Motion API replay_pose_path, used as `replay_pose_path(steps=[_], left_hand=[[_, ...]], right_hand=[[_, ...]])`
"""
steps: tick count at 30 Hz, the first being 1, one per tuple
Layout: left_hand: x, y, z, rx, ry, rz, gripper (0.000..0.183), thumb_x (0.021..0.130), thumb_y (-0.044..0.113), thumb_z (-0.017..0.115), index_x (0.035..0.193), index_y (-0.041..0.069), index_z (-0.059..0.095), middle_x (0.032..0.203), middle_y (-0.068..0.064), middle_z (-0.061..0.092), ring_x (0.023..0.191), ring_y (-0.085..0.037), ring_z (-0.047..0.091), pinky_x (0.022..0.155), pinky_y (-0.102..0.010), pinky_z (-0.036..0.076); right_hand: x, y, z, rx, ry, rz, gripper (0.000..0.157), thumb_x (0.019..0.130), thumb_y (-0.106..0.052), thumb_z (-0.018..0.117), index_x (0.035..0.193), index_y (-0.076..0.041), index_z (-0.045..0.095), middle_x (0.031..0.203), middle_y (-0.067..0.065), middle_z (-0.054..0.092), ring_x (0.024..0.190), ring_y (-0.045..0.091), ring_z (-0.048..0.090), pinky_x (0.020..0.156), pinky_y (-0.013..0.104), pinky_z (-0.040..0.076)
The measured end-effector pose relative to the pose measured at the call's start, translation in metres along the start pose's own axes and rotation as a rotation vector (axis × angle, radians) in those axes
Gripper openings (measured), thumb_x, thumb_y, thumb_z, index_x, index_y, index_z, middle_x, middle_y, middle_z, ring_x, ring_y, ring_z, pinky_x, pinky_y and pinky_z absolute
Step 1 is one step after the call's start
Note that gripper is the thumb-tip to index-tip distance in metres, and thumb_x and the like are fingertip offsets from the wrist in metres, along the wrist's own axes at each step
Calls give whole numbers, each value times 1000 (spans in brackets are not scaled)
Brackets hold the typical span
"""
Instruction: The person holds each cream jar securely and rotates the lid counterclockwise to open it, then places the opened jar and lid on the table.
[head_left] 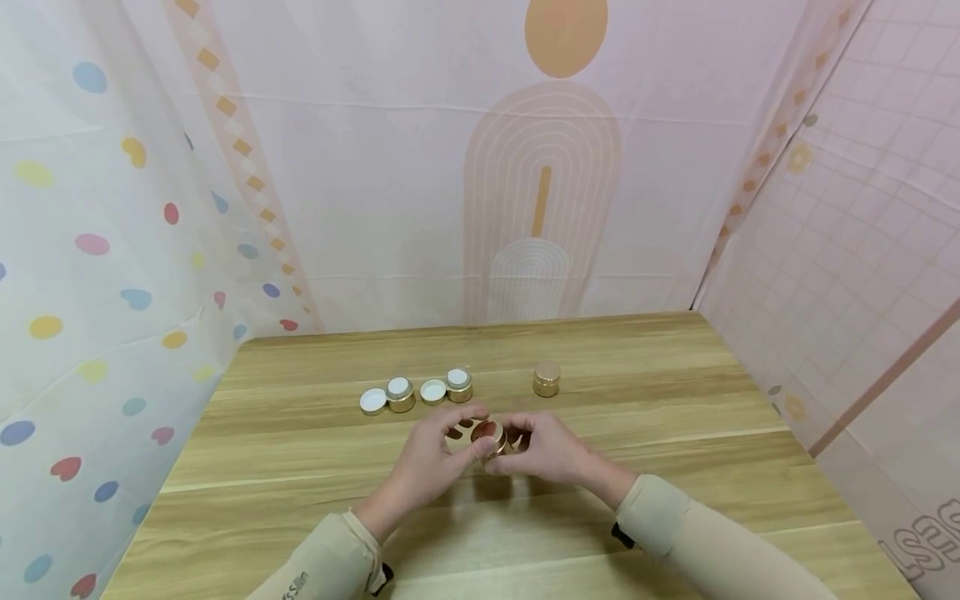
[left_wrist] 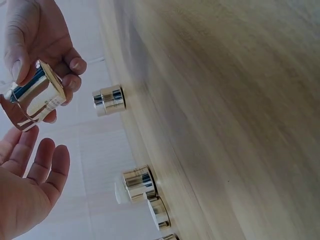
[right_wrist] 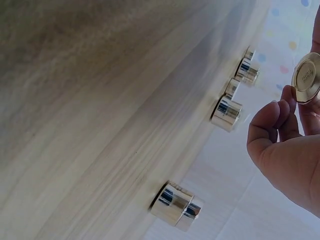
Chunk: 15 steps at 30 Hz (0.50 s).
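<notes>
A shiny gold cosmetic jar (head_left: 491,434) is held above the table between both hands, tilted on its side. My right hand (head_left: 551,450) grips its lower part, thumb on one side and fingers around the other, as the left wrist view shows. My left hand (head_left: 426,460) holds the lid end between thumb and fingers, its other fingers spread loosely. In the right wrist view the jar's round base (right_wrist: 306,75) with small markings faces the camera. The lid end is partly hidden behind the left thumb.
On the wooden table (head_left: 300,467), beyond my hands, stand two gold jars (head_left: 401,398) with white inner covers. Beside each lies an upturned lid (head_left: 372,402) with a white inside. A closed gold jar (head_left: 547,380) stands farther right. Patterned cloth (head_left: 375,208) hangs around the table.
</notes>
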<state>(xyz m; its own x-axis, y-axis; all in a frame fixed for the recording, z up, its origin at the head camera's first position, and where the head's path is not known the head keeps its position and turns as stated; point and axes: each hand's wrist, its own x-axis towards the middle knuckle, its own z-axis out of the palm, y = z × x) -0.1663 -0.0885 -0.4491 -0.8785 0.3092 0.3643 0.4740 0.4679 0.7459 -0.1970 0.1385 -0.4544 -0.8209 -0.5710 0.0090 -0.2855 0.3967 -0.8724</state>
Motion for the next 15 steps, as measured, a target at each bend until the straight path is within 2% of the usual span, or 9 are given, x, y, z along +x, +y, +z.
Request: replay_pose_path(steps=[7, 12, 15], left_hand=[[0, 1, 0, 31, -13, 32, 46, 89, 23, 88, 130, 7, 73, 126, -7, 78, 112, -24, 71, 91, -41, 64], [0, 4, 1, 63, -18, 25, 47, 88, 24, 89, 131, 9, 74, 126, -6, 78, 114, -23, 72, 91, -43, 63], [0, 5, 1, 73, -16, 21, 48, 89, 25, 89, 132, 10, 73, 127, -5, 78, 117, -23, 71, 93, -45, 62]], right_hand=[[0, 2, 1, -27, 3, -11, 25, 87, -33, 89, 107, -24, 79, 86, -8, 68, 79, 10, 60, 64, 19, 50], [0, 2, 1, -30, 1, -24, 29, 87, -32, 89, 110, -18, 79, 89, -5, 71, 82, 11, 62, 67, 19, 52], [-2, 2, 0, -12, -10, -26, 30, 87, -31, 89, 113, -19, 79, 92, -5, 72, 85, 14, 64, 70, 20, 54]])
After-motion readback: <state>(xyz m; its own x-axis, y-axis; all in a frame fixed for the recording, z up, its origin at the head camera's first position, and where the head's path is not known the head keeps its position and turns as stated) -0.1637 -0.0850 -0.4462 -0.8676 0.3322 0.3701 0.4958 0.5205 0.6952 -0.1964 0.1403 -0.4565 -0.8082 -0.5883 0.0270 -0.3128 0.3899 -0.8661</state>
